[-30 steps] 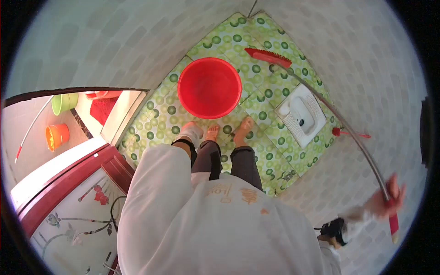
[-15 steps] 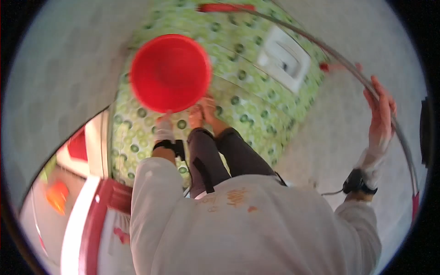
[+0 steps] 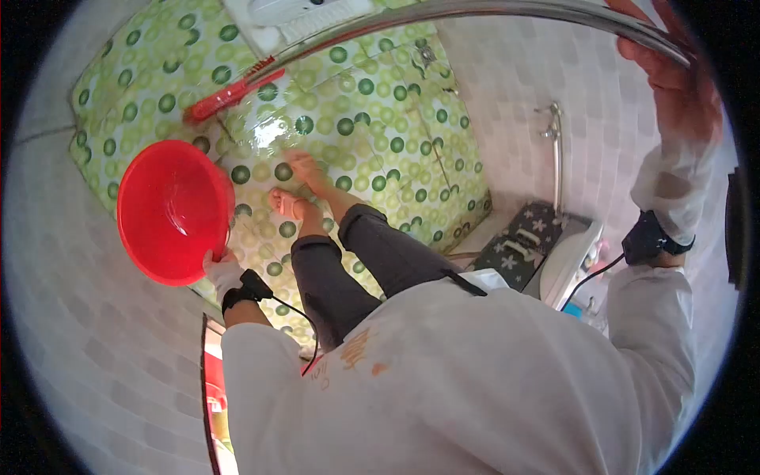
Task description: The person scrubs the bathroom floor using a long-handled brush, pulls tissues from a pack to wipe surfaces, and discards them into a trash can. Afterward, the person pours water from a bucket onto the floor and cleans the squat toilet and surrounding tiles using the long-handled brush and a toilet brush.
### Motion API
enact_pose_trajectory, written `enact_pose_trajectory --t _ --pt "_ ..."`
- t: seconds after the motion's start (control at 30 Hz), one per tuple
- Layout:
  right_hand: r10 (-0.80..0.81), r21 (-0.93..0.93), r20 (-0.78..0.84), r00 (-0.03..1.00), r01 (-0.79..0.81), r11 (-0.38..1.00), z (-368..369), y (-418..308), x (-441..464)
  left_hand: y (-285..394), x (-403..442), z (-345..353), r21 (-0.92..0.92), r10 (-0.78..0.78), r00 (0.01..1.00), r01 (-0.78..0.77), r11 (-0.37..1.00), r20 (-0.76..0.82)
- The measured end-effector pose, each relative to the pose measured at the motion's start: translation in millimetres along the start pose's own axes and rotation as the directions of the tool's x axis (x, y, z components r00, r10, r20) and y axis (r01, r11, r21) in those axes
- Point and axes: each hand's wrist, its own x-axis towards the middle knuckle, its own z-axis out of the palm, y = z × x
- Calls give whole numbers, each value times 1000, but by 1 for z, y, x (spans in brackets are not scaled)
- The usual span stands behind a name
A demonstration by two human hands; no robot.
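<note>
My left hand [image 3: 220, 267] grips the near rim of a red basin [image 3: 170, 210], which is tilted at the left of the floor; its inside shows and looks wet. At the upper right, my right hand [image 3: 669, 79] is closed round the long metal handle [image 3: 475, 9] of a red broom, with the handle's far end hidden behind the hand. The broom's red head [image 3: 233, 96] rests on the floor tiles, up and right of the basin.
A white squat toilet [image 3: 305, 16] is at the top. My bare feet [image 3: 297, 190] stand on green-dotted tiles [image 3: 388, 127], with a wet, shiny patch beside them. At the right are a wall pipe [image 3: 556, 162] and a dark patterned lid [image 3: 522, 245]. A doorway [image 3: 212, 372] opens at lower left.
The view has turned right. My left hand has taken hold of the basin, which is now tilted. My right hand has risen with the handle, and the broom head lies nearer my feet.
</note>
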Motion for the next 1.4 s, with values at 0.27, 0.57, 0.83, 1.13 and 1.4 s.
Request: enact_pose_trajectory --t 0.27,0.57,0.83,1.13,1.4 --pt "570 493 -119 813 -450 745 -78 23 -122 -34 -75 99 445 174 983 -179 878 53" --pt "519 623 -42 854 -384 682 -95 74 -224 -120 -135 129 638 85 940 -289 714 331" --pt "664 514 -151 732 -516 685 -119 117 -275 -155 -168 116 695 336 914 -394 602 227" --pt "632 432 -225 741 -506 747 -114 111 -233 -83 -177 68 444 417 909 -367 817 -17" --pt "580 94 -293 760 -581 808 -109 92 -190 52 -74 39 405 514 840 -414 815 -174"
